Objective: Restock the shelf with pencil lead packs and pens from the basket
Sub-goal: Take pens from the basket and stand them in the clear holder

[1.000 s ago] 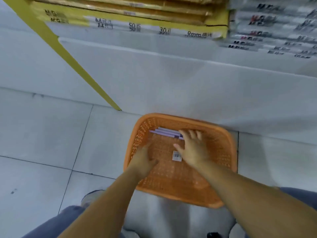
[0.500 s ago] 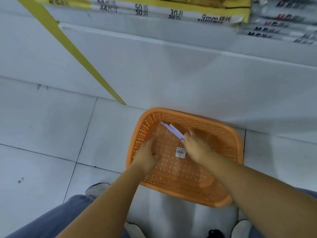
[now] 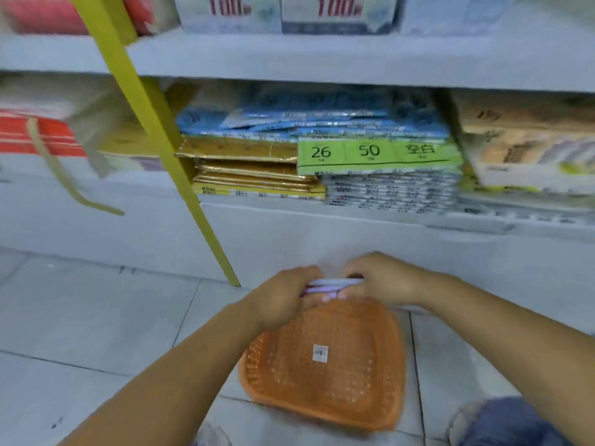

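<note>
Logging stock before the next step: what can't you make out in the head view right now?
All from the head view:
Pen count: the pens are blurred and mostly covered by the left hand and right hand gripping them.
Far end of the basket: hidden behind both hands.
Print on the stacked packs: blurred and too small.
Top-shelf boxes: cut off by the upper edge.

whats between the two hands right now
A bundle of purple pens spans the gap, gripped at its ends by the left hand and right hand, in the head view.
</note>
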Demonstrator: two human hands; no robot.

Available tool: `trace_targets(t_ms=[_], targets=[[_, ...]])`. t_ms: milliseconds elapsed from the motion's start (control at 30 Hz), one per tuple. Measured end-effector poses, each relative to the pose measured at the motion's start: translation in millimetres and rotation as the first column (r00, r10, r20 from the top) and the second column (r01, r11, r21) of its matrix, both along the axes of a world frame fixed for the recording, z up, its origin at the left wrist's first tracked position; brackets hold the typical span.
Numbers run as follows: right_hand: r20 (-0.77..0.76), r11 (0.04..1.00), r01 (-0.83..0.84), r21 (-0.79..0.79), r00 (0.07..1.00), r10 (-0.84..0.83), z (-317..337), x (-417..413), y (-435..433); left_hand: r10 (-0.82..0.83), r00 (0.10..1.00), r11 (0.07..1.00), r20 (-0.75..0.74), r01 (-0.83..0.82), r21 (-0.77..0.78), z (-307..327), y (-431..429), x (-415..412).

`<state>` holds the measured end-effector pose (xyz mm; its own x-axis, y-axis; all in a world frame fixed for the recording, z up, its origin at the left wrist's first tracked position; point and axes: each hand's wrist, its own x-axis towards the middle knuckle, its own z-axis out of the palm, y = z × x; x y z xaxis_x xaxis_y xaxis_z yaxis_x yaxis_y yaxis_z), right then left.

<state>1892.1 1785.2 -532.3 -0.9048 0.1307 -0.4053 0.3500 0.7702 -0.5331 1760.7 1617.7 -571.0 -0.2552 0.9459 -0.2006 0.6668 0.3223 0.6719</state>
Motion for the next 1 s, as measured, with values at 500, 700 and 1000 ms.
trace_targets(t_ms=[500,700,1000], targets=[[-0.535,0.647,0.085,-0.757,0.488,-0.690,187,28,12,0.113,0.865,0.859,0.489,-0.332,0.390,199,26,41],[-0.501,0.607,0.121,-0.786,0.451,-0.739,191,23,4,0.173,0.803,0.755,0.570,-0.480,0.447,203,51,56],[-0.919,0.868,0.303,-0.393,-0.096,-0.383,314,48,54,0.240,0.866,0.603,0.440,-0.488,0.631,259,87,37]])
